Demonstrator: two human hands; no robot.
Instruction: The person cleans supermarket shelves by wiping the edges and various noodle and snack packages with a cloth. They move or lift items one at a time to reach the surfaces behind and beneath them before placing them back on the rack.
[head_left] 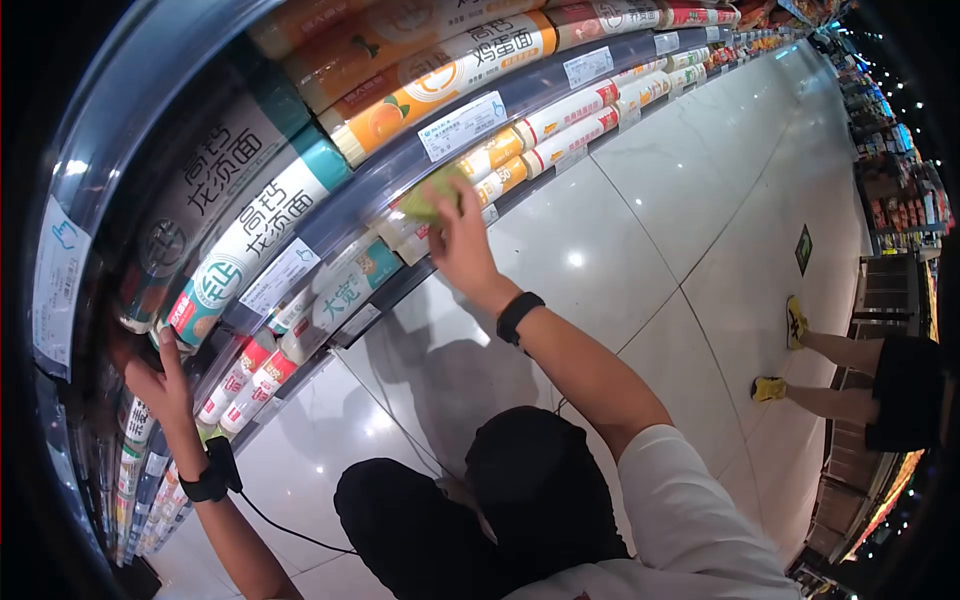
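Head view: the right hand [463, 238] holds a blurred yellow-green cloth [432, 197]

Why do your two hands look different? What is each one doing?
The right hand grips a blurry green cloth by the low shelf; the left hand shows no cloth, and its fingers are up by the end of the teal-and-white pack.
The left wrist's black strap has a boxy part sticking out; the right wrist's black band looks slimmer.
Both hands are bare and at the shelves.
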